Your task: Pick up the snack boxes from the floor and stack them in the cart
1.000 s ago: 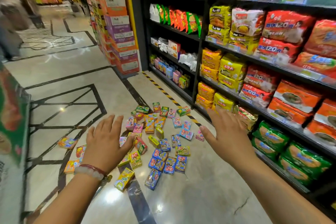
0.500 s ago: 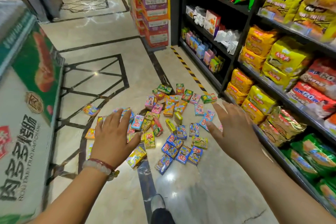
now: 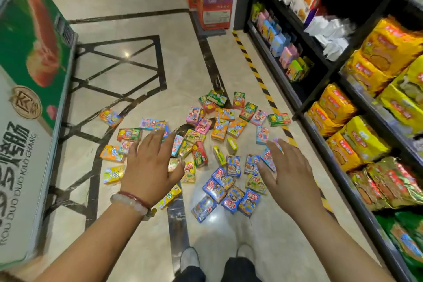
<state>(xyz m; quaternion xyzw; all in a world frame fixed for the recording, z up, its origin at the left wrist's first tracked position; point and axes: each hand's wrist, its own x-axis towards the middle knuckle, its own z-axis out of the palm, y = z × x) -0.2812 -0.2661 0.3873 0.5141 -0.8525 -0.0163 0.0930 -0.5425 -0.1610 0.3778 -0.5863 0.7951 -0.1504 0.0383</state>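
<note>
Marble floor [image 3: 142, 2] strewn with snack boxes [image 3: 219, 188], shelves [image 3: 320, 89] alongside, hands seemingly spread, empty.

Bright overhead light, glare spots on glossy floor [image 3: 142, 71], blurred, curved wide-angle edges

Showing blue, orange, yellow, pink and green on the snack boxes [image 3: 219, 144]. Running black lines across the cream floor [image 3: 128, 36], plus a yellow-and-black striped strip [image 3: 251, 64]. Glowing yellow on the noodle packs [image 3: 364, 142]. Wearing green and white on the freezer side [image 3: 27, 71].
</note>
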